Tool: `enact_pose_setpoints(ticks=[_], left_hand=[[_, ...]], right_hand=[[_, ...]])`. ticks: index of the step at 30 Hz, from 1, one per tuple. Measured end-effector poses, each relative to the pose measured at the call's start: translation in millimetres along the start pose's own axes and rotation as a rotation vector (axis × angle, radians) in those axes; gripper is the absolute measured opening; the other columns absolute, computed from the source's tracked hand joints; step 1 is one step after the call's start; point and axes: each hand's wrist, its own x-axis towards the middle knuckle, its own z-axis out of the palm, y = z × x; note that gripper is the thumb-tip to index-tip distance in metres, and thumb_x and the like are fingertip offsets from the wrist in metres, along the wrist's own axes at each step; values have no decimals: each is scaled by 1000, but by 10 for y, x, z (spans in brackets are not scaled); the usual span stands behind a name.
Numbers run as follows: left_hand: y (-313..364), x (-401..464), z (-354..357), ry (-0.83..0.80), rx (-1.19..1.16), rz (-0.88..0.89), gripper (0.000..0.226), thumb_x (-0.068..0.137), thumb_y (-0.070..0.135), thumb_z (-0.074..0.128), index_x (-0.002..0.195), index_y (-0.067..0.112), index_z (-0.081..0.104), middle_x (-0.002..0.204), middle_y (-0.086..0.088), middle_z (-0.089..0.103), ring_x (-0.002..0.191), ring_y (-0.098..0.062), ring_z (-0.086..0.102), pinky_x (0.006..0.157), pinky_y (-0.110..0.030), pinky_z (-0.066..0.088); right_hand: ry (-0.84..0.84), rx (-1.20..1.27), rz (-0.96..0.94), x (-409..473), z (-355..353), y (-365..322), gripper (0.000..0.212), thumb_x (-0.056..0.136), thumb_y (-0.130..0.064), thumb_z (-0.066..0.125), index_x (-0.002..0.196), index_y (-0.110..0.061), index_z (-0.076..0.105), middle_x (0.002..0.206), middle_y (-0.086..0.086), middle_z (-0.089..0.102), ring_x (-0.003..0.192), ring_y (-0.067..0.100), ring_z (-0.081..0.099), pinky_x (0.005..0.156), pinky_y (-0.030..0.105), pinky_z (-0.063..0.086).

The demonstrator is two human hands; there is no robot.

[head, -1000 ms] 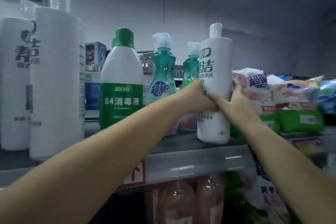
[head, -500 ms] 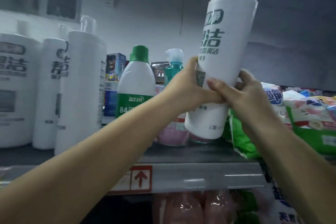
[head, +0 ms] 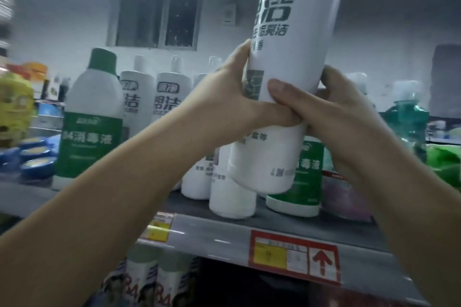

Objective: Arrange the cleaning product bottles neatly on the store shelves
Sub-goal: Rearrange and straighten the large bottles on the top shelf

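Observation:
A tall white bottle (head: 294,40) with dark lettering is held up in the air, tilted slightly, its top cut off by the frame. My left hand (head: 232,97) wraps its left side and my right hand (head: 334,112) wraps its right side, thumbs meeting across the front. Its base hangs above the grey shelf (head: 217,229). Behind it stand several matching white bottles (head: 139,99), a green-labelled disinfectant bottle (head: 91,117) at the left and another green-labelled bottle (head: 306,177) partly hidden behind the held one.
A teal pump bottle (head: 405,117) and green packets (head: 444,162) sit at the right. Blue round tins (head: 35,157) and a yellow item (head: 15,109) lie at the left. A red price tag (head: 294,255) hangs on the shelf edge. More bottles (head: 149,279) stand below.
Both hands have lifted the white bottle higher and carried it leftward along the shelf; the view has shifted left, so the row of white bottles now stands behind it.

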Motion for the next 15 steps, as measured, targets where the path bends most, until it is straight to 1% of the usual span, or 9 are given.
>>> enact_pose_setpoints(ticks=[4, 6, 8, 10, 13, 15], left_hand=[[-158, -126, -330, 1, 5, -16, 75, 58, 26, 82, 119, 47, 46, 89, 14, 72, 81, -7, 70, 77, -31, 57], [-243, -176, -470, -1, -1, -25, 77, 55, 26, 80, 121, 47, 45, 91, 12, 73, 84, -8, 70, 80, -33, 56], [-336, -212, -592, 6, -3, -40, 81, 51, 28, 80, 120, 48, 45, 92, 13, 72, 84, -8, 70, 80, -33, 55], [-443, -242, -705, 18, -1, -54, 81, 48, 32, 80, 119, 48, 46, 92, 14, 72, 84, -6, 70, 80, -33, 56], [-604, -272, -838, 28, -12, -91, 80, 46, 31, 80, 117, 47, 48, 92, 13, 71, 84, -8, 70, 80, -34, 56], [-711, -279, -892, 37, -23, -118, 82, 46, 29, 81, 119, 47, 48, 93, 9, 72, 85, -11, 70, 81, -35, 56]], right_hand=[[-63, 13, -28, 37, 326, -36, 71, 53, -54, 68, 117, -28, 53, 102, -9, 69, 86, 5, 68, 71, 29, 58], [-83, 17, -38, 63, 485, -33, 67, 53, -54, 69, 114, -29, 55, 98, -10, 70, 82, 3, 68, 69, 27, 58], [-102, 43, -38, 93, 650, -20, 63, 53, -52, 70, 111, -30, 56, 94, -10, 71, 79, 3, 69, 68, 28, 59], [-120, 69, -30, 123, 807, 14, 64, 53, -52, 71, 112, -29, 56, 95, -8, 71, 81, 6, 69, 70, 31, 59], [-128, 84, -21, 147, 1012, 60, 65, 54, -50, 71, 114, -29, 54, 96, -9, 69, 82, 4, 68, 67, 27, 59], [-134, 110, -2, 158, 1138, 103, 65, 57, -47, 72, 115, -28, 53, 97, -9, 68, 82, 4, 67, 67, 28, 59]])
